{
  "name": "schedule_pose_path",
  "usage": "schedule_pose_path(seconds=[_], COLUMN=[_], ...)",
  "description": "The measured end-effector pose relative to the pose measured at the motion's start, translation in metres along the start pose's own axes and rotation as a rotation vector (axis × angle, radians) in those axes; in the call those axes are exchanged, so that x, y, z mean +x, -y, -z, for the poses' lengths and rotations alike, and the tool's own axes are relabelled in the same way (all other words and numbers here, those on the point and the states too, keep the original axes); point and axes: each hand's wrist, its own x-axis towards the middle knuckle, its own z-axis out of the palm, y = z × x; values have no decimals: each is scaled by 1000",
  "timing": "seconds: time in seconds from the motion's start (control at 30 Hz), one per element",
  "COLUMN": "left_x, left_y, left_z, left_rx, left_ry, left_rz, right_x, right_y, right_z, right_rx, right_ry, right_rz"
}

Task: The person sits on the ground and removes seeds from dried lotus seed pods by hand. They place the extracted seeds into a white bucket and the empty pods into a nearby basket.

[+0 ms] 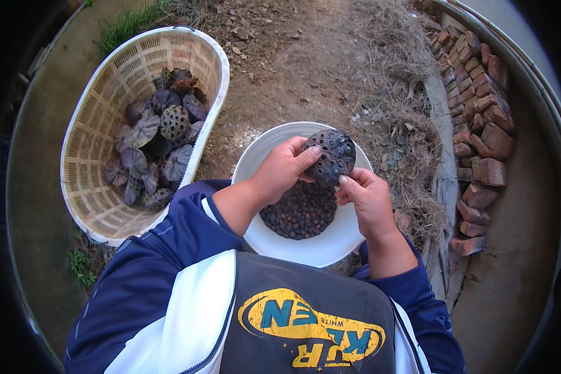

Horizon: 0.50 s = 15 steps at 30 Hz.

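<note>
Between my two hands is a dark, dried lotus seed pod [329, 156], its pitted face turned up. My left hand [285, 163] grips it from the left, thumb pressed on the face. At the lower right rim, the thumb and fingers of my right hand [364, 189] pinch its edge. Some holes look hollow; others, mostly on the right side, seem to hold seeds. Below is a white plastic basin [304, 252] with a heap of dark lotus seeds [299, 212] in its bottom, partly hidden by my hands.
On the left stands a cream slatted plastic basket [91, 159] holding several dried lotus pods [145, 128]. Bricks [486, 107] are piled at the right beyond a concrete edge [442, 154]. Dry grass [397, 93] borders the bare dirt [290, 70]; green grass [133, 25] grows behind the basket.
</note>
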Motion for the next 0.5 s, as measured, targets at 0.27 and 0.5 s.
schedule_pose_path(seconds=[0.27, 0.5], left_x=[6, 4], left_y=[4, 5], left_z=[0, -6], left_rx=[42, -241], left_ry=[-3, 45], left_rz=[13, 103], right_x=[-3, -1], right_y=[-4, -12], right_z=[-2, -2], right_rx=[25, 37], right_ry=[-28, -49], right_rz=[27, 122])
